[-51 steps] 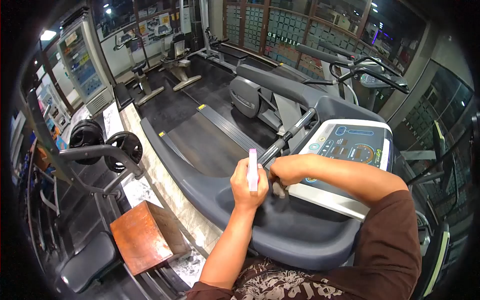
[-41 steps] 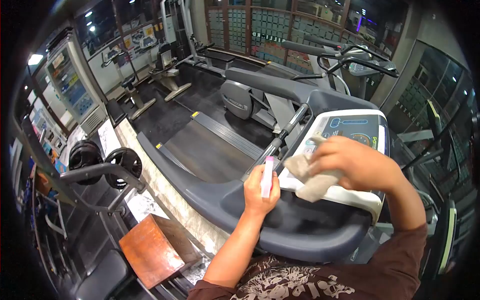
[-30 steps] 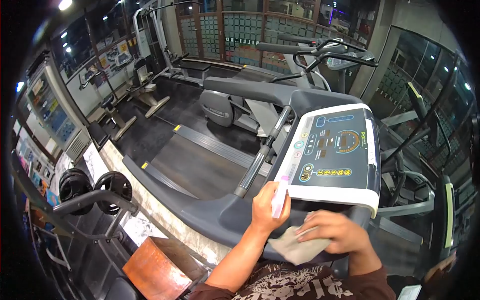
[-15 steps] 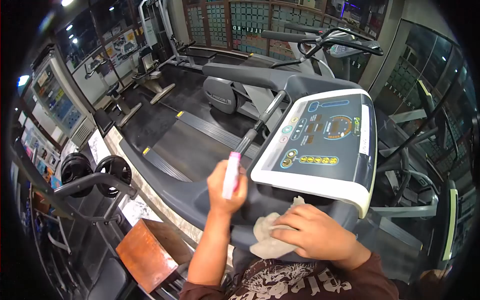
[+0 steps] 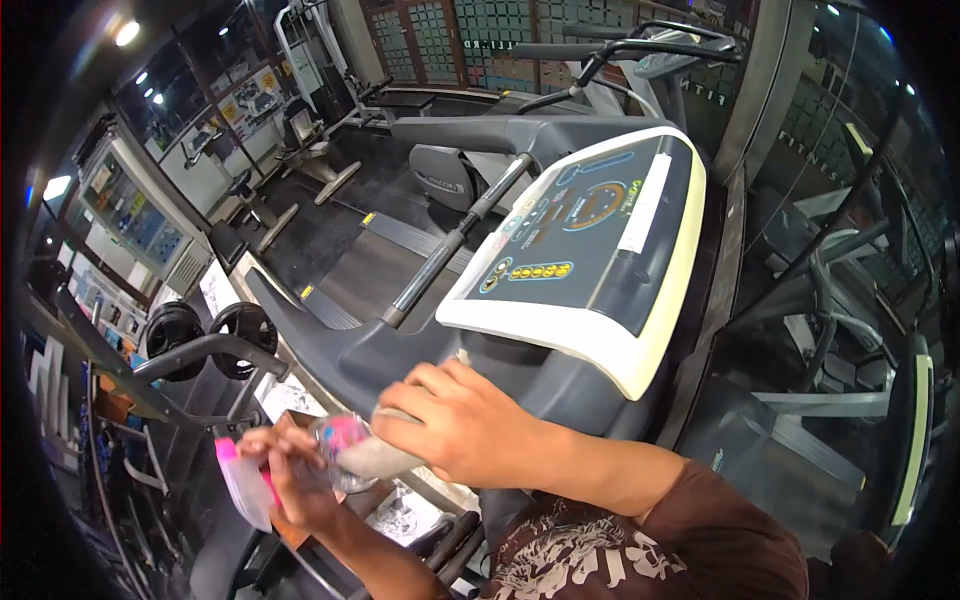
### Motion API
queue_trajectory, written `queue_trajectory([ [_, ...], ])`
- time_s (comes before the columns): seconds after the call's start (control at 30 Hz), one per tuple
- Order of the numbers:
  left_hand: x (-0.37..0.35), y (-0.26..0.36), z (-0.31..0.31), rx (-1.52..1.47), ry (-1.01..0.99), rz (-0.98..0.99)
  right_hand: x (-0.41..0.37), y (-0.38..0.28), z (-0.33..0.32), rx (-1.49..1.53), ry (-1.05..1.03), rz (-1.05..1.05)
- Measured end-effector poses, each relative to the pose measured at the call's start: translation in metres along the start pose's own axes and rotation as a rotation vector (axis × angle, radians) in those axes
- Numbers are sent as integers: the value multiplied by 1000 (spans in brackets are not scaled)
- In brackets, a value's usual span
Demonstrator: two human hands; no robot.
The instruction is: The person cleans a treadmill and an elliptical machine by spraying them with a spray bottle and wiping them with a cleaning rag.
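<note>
My left hand (image 5: 295,478) is closed around the neck of a spray bottle (image 5: 345,432), which is tipped on its side. The bottle's pink-and-white trigger head points left, and its clear body with a pink label lies toward my right hand. My right hand (image 5: 455,425) grips a pale cloth (image 5: 378,458) that hangs beside the bottle body; whether cloth and bottle touch is hard to tell. Just beyond both hands is the treadmill (image 5: 375,350), with its white-edged console (image 5: 570,240) tilted toward me.
A brown wooden box (image 5: 290,425) sits low behind my left hand. Weight plates (image 5: 243,338) hang on a rack to the left, and a glass-door fridge (image 5: 140,215) stands farther back. Mirrored glass (image 5: 800,190) runs along the right, with exercise bikes (image 5: 320,165) at the back.
Both hands have moved left and away from the console. The spray bottle has swung from roughly upright to sideways, and the right hand has brought the cloth up to it.
</note>
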State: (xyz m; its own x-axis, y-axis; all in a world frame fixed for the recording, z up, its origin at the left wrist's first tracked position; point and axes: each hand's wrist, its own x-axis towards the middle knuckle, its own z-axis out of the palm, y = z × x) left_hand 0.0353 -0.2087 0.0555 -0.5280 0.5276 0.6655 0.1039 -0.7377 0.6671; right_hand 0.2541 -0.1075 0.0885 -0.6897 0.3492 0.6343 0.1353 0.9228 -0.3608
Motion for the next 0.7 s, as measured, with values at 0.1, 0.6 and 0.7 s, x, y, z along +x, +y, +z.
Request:
queue_trajectory([
  [0.1, -44, 24, -3, 102, -18, -93, 4, 0, -3, 67, 213, -11],
  [0.6, -135, 7, 75, 353, -354, -509, -115, -27, -40, -408, 220, 101],
  [0.7, -135, 4, 78, 330, -373, -477, -166, -23, -25, -454, 191, 83],
])
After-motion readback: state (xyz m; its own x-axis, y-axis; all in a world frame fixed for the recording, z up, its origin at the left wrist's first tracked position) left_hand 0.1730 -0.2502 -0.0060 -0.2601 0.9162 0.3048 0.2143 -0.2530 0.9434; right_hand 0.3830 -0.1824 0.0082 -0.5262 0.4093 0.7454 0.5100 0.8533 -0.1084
